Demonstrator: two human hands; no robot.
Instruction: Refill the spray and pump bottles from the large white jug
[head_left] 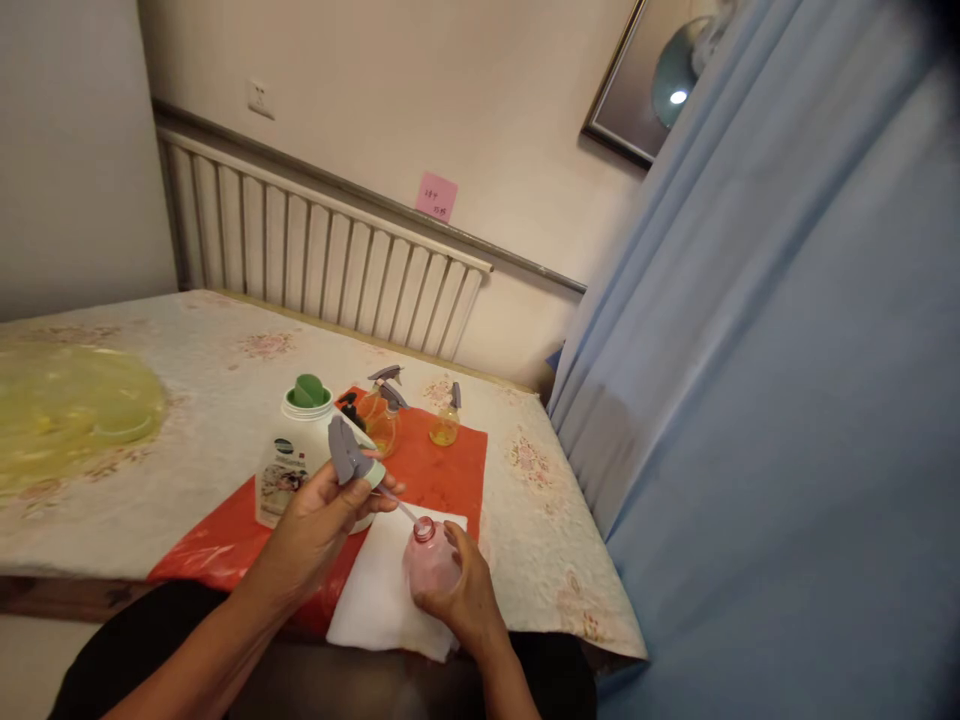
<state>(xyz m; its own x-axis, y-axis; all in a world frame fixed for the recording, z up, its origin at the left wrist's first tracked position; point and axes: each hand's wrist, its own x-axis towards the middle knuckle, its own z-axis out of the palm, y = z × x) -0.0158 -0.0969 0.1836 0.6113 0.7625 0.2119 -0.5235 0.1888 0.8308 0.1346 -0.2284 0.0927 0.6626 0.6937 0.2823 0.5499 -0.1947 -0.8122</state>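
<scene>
My left hand (330,510) is closed around a grey trigger spray head (349,455) with a pale collar. Its thin dip tube (399,502) slants down to the mouth of a pink spray bottle (431,565); I cannot tell whether the tip is inside the neck. My right hand (469,590) grips that bottle from the right, over a folded white cloth (375,590). Just behind my left hand stands a large white jug (281,470) with a printed label and a green cup-shaped piece (308,390) in its open mouth.
Spray bottles with yellowish liquid (382,425) stand behind the jug, and a small one (445,428) is further right. A red sheet (450,470) lies under them on the flowered tablecloth (532,470). At left is a yellow transparent bag (67,410); a blue curtain (750,400) hangs at right.
</scene>
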